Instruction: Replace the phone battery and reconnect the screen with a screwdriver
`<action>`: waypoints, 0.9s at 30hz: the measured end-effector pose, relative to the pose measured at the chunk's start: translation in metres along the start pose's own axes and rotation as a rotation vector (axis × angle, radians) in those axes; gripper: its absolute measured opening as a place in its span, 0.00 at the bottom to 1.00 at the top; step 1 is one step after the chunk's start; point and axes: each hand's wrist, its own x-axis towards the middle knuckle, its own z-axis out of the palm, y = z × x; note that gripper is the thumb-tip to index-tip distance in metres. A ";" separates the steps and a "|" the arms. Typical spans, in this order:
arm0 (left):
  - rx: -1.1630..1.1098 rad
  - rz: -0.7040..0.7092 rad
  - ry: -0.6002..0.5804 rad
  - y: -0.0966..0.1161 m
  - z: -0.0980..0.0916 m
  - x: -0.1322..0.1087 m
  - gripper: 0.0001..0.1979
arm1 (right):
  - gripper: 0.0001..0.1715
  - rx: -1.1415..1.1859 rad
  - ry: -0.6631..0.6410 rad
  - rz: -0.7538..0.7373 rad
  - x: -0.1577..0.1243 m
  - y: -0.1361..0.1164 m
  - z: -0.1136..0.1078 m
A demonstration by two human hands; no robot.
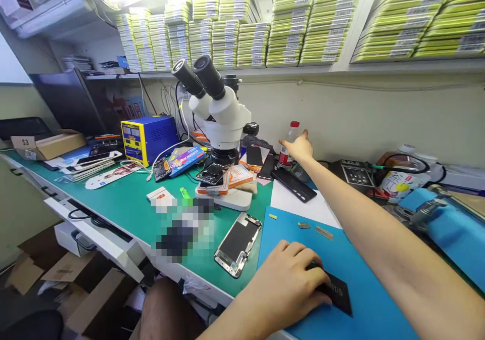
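Observation:
Low on the blue mat (364,264), my left hand (293,279) has its fingers curled over a black phone battery (339,294) with faint printing on it; part of the battery is hidden under the fingers. My right hand (301,148) is stretched out to the back wall, thumb and fingers apart, beside a clear bottle with a red cap (294,125). Whether it touches the bottle I cannot tell. Left of the mat lies a phone screen assembly (238,244), its back side up. Small metal pieces (324,233) rest on the mat.
A microscope (223,112) stands at the back among phones and boxes. Near my right forearm lies a black phone (293,184) on white paper. A blue and yellow power supply (147,138) is farther left. An open drawer (94,229) juts from the bench front.

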 end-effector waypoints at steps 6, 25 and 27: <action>-0.008 -0.037 0.000 0.000 0.000 0.000 0.15 | 0.25 0.086 0.074 0.008 0.005 -0.003 0.000; 0.058 -0.197 0.330 0.004 -0.062 -0.019 0.41 | 0.23 0.961 -0.386 0.151 -0.261 0.094 -0.179; 0.005 -0.184 0.140 0.002 -0.059 -0.018 0.35 | 0.28 0.944 -0.433 0.231 -0.283 0.110 -0.180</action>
